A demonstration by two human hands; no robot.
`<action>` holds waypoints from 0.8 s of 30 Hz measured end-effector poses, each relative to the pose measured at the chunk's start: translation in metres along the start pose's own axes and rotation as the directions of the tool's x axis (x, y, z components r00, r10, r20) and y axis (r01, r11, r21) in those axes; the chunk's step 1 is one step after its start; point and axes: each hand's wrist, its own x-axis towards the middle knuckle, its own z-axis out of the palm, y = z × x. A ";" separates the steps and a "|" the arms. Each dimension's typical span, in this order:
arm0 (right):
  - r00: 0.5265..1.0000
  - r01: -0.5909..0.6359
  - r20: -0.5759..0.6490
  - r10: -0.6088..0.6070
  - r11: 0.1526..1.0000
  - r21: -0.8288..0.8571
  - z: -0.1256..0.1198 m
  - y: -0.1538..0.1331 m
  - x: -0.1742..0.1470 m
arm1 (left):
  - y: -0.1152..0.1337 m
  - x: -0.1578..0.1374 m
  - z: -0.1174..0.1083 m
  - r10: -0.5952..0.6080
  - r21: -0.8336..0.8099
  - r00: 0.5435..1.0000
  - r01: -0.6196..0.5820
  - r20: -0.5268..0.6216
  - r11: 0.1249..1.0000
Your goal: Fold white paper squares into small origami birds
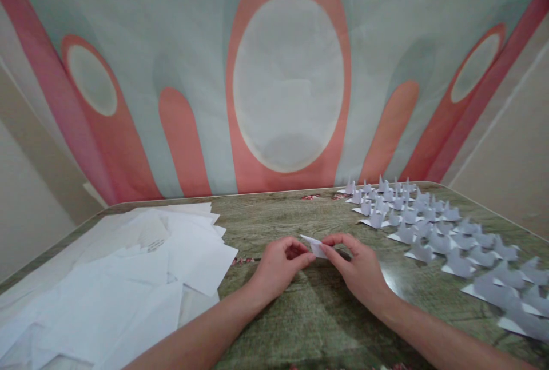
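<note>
A small piece of folded white paper (pixel 316 248) is raised just above the table in the middle of the head view, one pointed flap sticking out to the upper left. My right hand (pixel 358 264) pinches its right side between thumb and forefinger. On the left side, my left hand (pixel 281 267) is closed, its thumb and fingertips at the paper's edge. The fingers partly cover the folds. Many small folded paper birds (pixel 440 242) stand in rows to the right of my hands. Loose white paper sheets (pixel 128 278) lie in a spread pile on the left.
The wood-patterned table (pixel 261 218) ends at a backdrop (pixel 289 78) with coral and pale green shapes. Plain wall sections flank it on both sides. The paper birds reach from the back edge to the right front; the sheets extend past the left frame edge.
</note>
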 end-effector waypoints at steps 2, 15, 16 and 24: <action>0.996 0.082 -0.036 -0.081 0.996 0.030 -0.001 -0.002 -0.002 | 0.002 0.000 0.002 -0.020 -0.133 1.000 0.019 -0.005 0.991; 0.949 0.314 -0.031 -0.312 0.948 0.061 0.002 -0.005 -0.007 | -0.002 -0.002 0.007 -0.019 -0.346 0.996 -0.012 -0.088 0.938; 0.945 0.327 -0.023 -0.326 0.943 0.059 0.002 -0.005 -0.007 | -0.003 -0.002 0.006 0.002 -0.327 0.996 -0.032 -0.090 0.944; 0.945 0.326 -0.022 -0.325 0.941 0.094 0.000 -0.013 -0.007 | 0.003 -0.009 0.003 0.249 -0.006 0.957 -0.253 -0.150 0.968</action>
